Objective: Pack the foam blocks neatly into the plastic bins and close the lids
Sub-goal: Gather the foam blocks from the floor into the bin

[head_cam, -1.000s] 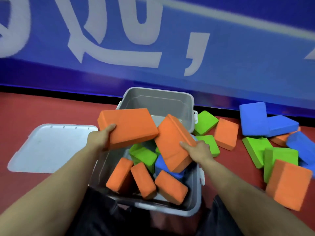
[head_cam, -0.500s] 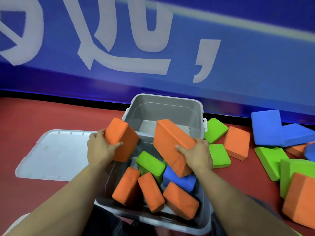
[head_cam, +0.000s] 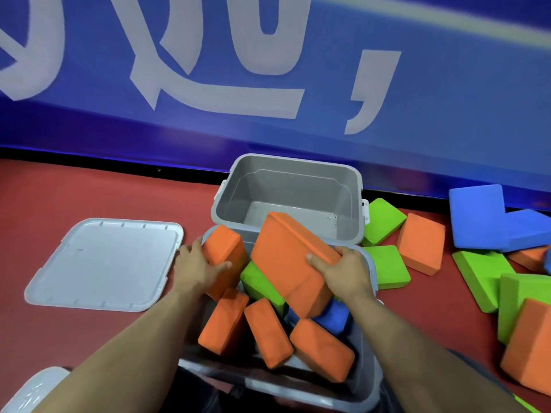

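Note:
A grey plastic bin (head_cam: pixel 365 391) sits right in front of me, holding several orange, green and blue foam blocks in a loose jumble. My left hand (head_cam: pixel 198 265) grips an orange block (head_cam: pixel 225 254) at the bin's left edge. My right hand (head_cam: pixel 347 271) grips a larger orange block (head_cam: pixel 290 266), tilted above the jumble. A second grey bin (head_cam: pixel 290 177) stands just behind, with nothing visible inside. One grey lid (head_cam: pixel 103 263) lies flat on the floor to the left.
Loose green, orange and blue foam blocks (head_cam: pixel 423 242) are scattered on the red floor (head_cam: pixel 89 192) to the right. A blue wall with white lettering (head_cam: pixel 298 70) rises close behind the bins. Another grey lid's corner (head_cam: pixel 29 389) shows at bottom left.
Both hands have lowered their orange blocks toward the near bin. The left block turned from flat to end-on and sank to the bin's left edge. The camera moved closer.

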Demonstrator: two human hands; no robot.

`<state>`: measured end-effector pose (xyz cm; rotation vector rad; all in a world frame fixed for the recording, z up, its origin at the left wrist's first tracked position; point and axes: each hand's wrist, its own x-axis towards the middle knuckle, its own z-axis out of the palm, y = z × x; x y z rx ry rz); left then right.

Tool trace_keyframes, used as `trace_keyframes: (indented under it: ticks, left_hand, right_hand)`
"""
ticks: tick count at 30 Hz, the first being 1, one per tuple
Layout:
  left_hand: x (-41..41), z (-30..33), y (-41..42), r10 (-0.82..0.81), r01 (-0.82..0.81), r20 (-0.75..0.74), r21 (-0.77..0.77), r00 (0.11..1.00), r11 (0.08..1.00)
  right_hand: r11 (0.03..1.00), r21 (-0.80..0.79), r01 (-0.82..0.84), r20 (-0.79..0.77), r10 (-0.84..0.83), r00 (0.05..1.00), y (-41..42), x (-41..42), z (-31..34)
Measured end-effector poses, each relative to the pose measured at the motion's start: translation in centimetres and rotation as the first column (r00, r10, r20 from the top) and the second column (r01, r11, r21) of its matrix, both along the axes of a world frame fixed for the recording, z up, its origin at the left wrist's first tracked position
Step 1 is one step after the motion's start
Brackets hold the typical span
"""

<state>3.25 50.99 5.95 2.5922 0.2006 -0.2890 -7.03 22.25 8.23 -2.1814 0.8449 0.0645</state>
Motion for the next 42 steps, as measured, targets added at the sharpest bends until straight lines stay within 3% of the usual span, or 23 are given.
trace_keyframes:
  ticks: [4, 9, 19, 23, 26, 29, 33, 37, 42]
  left_hand:
    - [0.4, -0.4, -0.9, -0.037, 0.037, -0.057, 0.003, 0.998, 0.999]
    - [0.5, -0.5, -1.4, -0.114, 0.112, -0.107, -0.023, 0.988, 0.993]
    - [0.7, -1.6, -1.7, -0.147, 0.133, -0.280, -0.068, 0.949, 0.989]
    - [0.5, -0.2, -3.1, -0.162, 0.167, -0.142, 0.028, 0.977, 0.986]
    - [0.3, 1.5, -5.5, -0.200, 0.200, 0.013, -0.081, 0.980, 0.976]
    - [-0.7, 3.3, -8.9, -0.258, 0.260, 0.036, -0.198, 0.966, 0.945]
    - [-2.6, 5.2, -14.5, -0.439, 0.452, 0.108, -0.219, 0.892, 0.865]
    - [-5.5, 6.4, -21.4, -0.625, 0.643, 0.151, -0.167, 0.766, 0.747]
    - [-9.5, 6.4, -31.4, -0.682, 0.661, 0.036, -0.291, 0.730, 0.692]
  right_hand:
    - [0.991, 0.136, -0.002, -0.114, 0.017, 0.993, -1.3, 0.5, -2.1]
    - [0.990, 0.069, -0.124, -0.280, 0.138, 0.950, -1.5, 0.2, -2.8]
    - [0.973, 0.073, -0.220, -0.204, 0.231, 0.951, -1.4, -0.6, -1.4]
    - [0.972, 0.050, -0.230, -0.102, 0.234, 0.967, -2.3, -1.4, -0.9]
    - [0.970, 0.007, -0.244, -0.037, 0.244, 0.969, -3.3, -2.3, -0.3]
    - [0.966, -0.029, -0.258, 0.000, 0.258, 0.966, -4.9, -4.1, 0.6]
    - [0.941, -0.124, -0.314, -0.038, 0.311, 0.950, -9.5, -7.6, 2.7]
    - [0.978, -0.129, -0.163, -0.054, 0.158, 0.986, -16.9, -12.4, 4.4]
    - [0.993, -0.032, 0.111, -0.041, -0.112, 0.993, -25.2, -20.3, 3.6]
